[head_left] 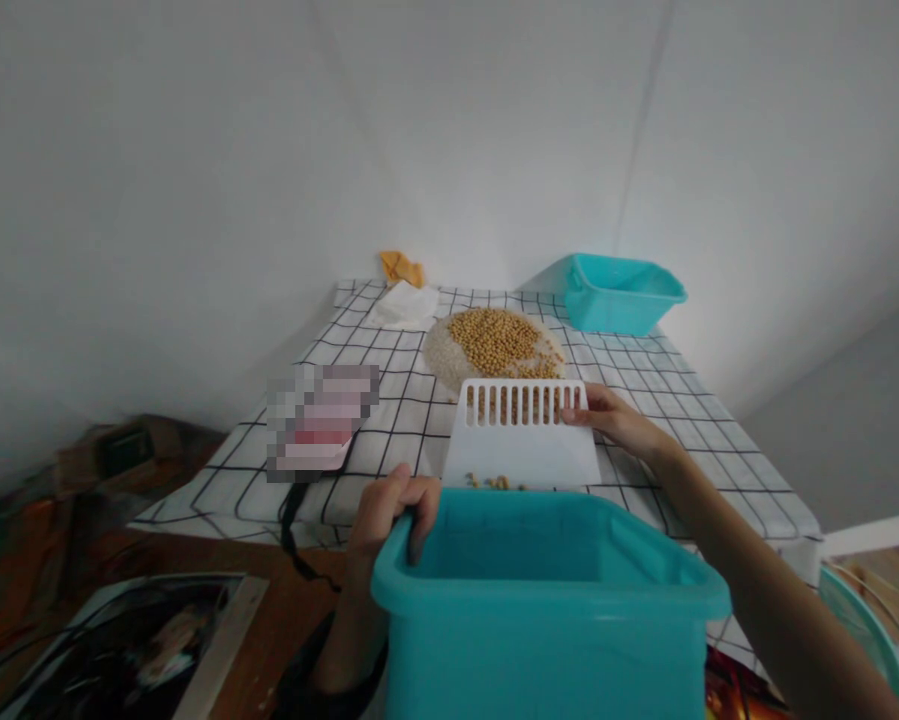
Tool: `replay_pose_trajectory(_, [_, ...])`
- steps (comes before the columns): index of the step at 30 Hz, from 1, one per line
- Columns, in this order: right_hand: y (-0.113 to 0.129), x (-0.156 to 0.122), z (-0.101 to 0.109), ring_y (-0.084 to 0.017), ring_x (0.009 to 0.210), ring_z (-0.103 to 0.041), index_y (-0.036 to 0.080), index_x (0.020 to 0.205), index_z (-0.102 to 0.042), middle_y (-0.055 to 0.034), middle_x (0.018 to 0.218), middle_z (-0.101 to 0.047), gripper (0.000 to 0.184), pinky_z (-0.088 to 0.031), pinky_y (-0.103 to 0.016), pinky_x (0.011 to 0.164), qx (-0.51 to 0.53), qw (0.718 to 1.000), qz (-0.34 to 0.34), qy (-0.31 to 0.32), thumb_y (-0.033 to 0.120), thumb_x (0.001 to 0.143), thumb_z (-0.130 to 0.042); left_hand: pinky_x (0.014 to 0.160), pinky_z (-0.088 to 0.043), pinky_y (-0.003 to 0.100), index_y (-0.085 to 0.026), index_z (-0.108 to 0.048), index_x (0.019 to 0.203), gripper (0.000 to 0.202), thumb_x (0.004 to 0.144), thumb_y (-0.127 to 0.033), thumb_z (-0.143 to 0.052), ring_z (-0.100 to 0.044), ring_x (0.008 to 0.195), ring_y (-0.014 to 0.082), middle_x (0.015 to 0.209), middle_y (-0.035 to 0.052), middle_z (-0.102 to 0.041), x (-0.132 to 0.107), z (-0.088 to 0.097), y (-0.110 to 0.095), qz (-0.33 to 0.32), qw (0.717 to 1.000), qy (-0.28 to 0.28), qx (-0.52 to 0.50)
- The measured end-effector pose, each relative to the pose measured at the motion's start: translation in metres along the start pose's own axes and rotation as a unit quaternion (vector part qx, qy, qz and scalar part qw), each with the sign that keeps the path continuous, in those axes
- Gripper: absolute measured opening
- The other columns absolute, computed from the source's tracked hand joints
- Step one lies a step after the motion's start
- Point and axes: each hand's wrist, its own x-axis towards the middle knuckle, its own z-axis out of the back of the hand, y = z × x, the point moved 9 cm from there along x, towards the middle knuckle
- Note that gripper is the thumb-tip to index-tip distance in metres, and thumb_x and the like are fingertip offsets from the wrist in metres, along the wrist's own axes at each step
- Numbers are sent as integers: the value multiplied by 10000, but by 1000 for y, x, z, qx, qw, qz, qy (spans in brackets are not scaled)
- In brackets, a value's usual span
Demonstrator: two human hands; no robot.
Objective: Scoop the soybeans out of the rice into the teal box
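Teal tub (pixel 554 600); left hand (pixel 398 500) grips its rim (pixel 636 602); right hand (pixel 618 418) grips slotted panel (pixel 522 448) bearing beans (pixel 501 482)

Big blue-green tub (pixel 546 650) at the bottom middle, flat white scoop (pixel 520 450) with slots near the middle, few loose beans (pixel 501 482) on its low edge, yellow bean pile (pixel 498 340) over white grains (pixel 443 350) above.

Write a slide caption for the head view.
Left hand grips a turquoise plastic tub; right hand holds a flat white slotted plastic panel near round yellow-brown beans.
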Motion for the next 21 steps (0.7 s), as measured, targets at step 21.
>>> replay_pose_trajectory(21, [-6, -1, 36, -223, 771, -700, 227, 906, -766, -33, 908, -790, 243, -545, -335, 702, 23, 983, 4, -182, 398, 743, -819, 516, -275, 365, -270, -416, 448, 612, 977, -575, -386, -341, 442, 167, 423, -25, -344, -1, -5, -3, 1, 999, 23, -33])
